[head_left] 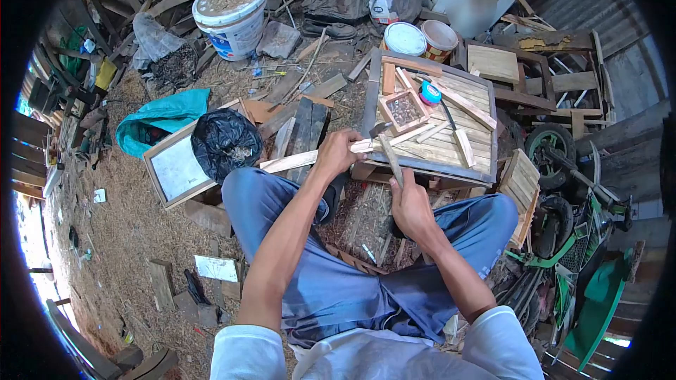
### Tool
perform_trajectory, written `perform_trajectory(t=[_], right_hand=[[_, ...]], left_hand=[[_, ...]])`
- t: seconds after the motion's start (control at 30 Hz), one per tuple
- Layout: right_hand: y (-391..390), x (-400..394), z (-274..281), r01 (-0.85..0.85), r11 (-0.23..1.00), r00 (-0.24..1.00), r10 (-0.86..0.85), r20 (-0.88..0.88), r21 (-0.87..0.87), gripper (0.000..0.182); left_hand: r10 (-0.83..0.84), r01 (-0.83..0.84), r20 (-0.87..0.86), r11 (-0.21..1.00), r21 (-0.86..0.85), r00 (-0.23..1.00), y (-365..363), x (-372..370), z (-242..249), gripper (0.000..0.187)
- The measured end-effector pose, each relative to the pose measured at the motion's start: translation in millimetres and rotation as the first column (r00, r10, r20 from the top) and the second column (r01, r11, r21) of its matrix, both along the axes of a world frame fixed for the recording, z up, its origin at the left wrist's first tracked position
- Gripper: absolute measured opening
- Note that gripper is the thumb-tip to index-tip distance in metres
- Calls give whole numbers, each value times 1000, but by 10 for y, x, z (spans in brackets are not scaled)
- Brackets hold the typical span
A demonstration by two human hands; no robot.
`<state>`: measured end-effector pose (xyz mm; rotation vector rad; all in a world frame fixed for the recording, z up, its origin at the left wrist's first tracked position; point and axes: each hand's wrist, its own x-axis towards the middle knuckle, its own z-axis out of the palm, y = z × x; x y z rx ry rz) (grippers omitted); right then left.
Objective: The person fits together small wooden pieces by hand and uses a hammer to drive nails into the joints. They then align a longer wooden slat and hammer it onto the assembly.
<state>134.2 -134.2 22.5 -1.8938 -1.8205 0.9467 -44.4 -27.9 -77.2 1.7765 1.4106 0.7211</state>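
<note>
Hands on hammer, slat; bucket label illegible

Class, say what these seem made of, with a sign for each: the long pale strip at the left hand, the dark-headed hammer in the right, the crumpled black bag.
Long pale strip: apparently bare wood, with an uneven cream surface. Dark-headed hammer: handle probably unvarnished wood, brownish and matt; head likely metal, dark and dull. Crumpled black bag: thin plastic, judging by its shiny creases.

Rough woodworking shop; shavings covering ground; timber offcuts lying around; tape measure sitting on slatted tabletop; hammer being held nearby; corrugated metal walling one side.
</note>
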Motion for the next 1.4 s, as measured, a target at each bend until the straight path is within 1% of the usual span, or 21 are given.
perform_trajectory(t=[0.1,0.2,0.3,0.4,0.53,0.6,0.63,0.7,0.8,0.83,0.93,1.03,1.13,1.17,1.23,1.27,1.37,1.4], right_hand=[[11,26,-152,-30,999,998,32,58,-45,21],[0,35,-122,-30,999,1000,30,-3,39,21],[3,12,-54,-9,998,1000,11,-28,55,20],[7,44,-161,-68,997,997,70,37,-46,19],[-12,29,-76,-53,997,999,53,5,63,18],[-11,-3,34,-27,993,999,30,-23,113,17],[-18,-8,6,-23,994,1000,24,-14,103,17],[-17,-4,-84,-15,996,1000,14,6,89,17],[-16,43,-134,-96,995,994,94,49,31,18],[-3,30,-111,-79,996,996,78,37,44,18],[-5,-7,73,-33,997,999,34,-12,72,19],[-19,-37,-10,14,996,1000,-13,-18,85,20],[6,37,-190,-74,997,994,75,76,-11,20],[13,50,-215,-67,998,996,66,55,18,20],[-1,33,-56,-56,997,998,56,15,58,21],[-5,1,62,-25,995,999,29,-43,98,20],[-20,-31,48,29,986,994,-11,-112,164,20],[-17,-5,-18,-7,995,999,12,-49,97,20]], left_hand=[[9,-9,-23,1000,6,1000,3,17,31,40],[6,-6,-33,1000,3,999,16,2,21,41],[7,-7,-25,1000,-17,1000,17,8,4,41],[21,-21,-21,999,-30,1000,8,20,20,41],[37,-39,-50,998,-51,998,-8,28,85,40],[12,-12,-36,1000,-11,999,16,13,25,41],[-1,2,-31,1000,10,1000,24,2,-3,41],[12,-13,-42,1000,-22,999,25,11,-5,40],[24,-26,-72,999,-22,997,19,37,61,39],[31,-33,-85,999,-18,996,10,30,71,38],[-5,6,-20,999,52,1000,31,-1,-53,39],[-9,10,-9,997,78,1000,36,-6,-67,40],[48,-50,-46,997,-51,998,3,37,101,37],[44,-46,-51,999,-28,998,22,31,118,37],[42,-42,-54,999,1,998,-7,26,80,36],[12,-11,-34,1000,19,999,5,5,54,40],[-5,5,8,999,50,1000,37,-11,-92,39],[4,-4,-15,1000,27,1000,28,-1,-42,38]])
